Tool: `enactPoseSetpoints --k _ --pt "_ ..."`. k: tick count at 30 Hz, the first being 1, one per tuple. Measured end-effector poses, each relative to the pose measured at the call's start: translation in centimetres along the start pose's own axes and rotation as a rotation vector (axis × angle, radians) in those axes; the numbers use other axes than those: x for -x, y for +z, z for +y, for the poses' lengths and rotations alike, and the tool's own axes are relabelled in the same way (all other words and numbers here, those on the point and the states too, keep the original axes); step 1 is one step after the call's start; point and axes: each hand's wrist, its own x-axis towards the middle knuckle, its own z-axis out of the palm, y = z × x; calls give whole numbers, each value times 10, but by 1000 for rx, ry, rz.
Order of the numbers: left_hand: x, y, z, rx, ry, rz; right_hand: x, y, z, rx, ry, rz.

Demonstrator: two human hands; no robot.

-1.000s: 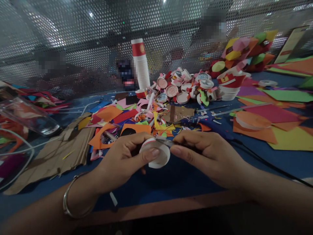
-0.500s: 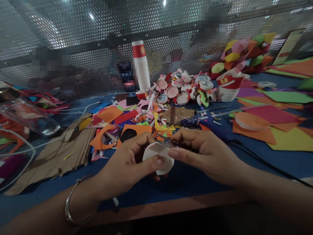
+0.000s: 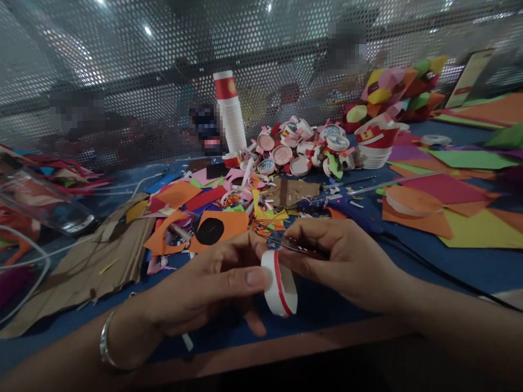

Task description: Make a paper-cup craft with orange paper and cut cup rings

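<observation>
The cut-off base of a paper cup [image 3: 273, 288], a shallow white ring with a red line along its rim, is tilted on edge between my hands. My left hand [image 3: 220, 288] pinches it at its left side, thumb on the white outer wall. My right hand [image 3: 339, 261] is closed around a slim, pointed metal blade [image 3: 272, 238], which points left just above the cup base. The blade's handle is mostly hidden by my fingers, so its exact kind is unclear. Just beyond my hands lies an orange paper sheet [image 3: 240, 222] with a black round piece on it.
Cut cup bases [image 3: 281, 155] are heaped ahead, beside a tall stack of paper cups [image 3: 231, 117]. A blue corded tool [image 3: 355, 209] lies at right, near coloured sheets [image 3: 469, 226]. Corrugated cardboard [image 3: 81, 277] and a clear container [image 3: 53, 204] are at left. Perforated metal stands behind.
The cup base has turned from its flat face towards me onto its edge, showing the red-lined rim. My left fingers have spread a little, and the view has shifted slightly.
</observation>
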Motion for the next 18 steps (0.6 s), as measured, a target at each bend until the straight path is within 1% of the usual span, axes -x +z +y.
enactPoseSetpoints --k 3,6,9,11,14,16,18 --pt "0 -4 -3 -43 35 14 0 0 -1 -36 -14 18" --pt "-1 -14 -7 -233 172 70 0 -1 -4 -111 -20 57" --pt "-4 -23 -9 -452 322 174 0 -2 -7 -159 -27 73" --pt "-6 -25 -10 -535 429 245 0 -2 -8 -159 -49 57" --pt "-7 -24 -9 -601 559 317 0 -3 -7 -124 -71 22" --pt "-7 -22 -8 -647 610 346 -1 -3 -4 -120 -54 -15" --pt "-5 -22 -7 -694 631 362 -3 -3 0 -128 -16 -64"
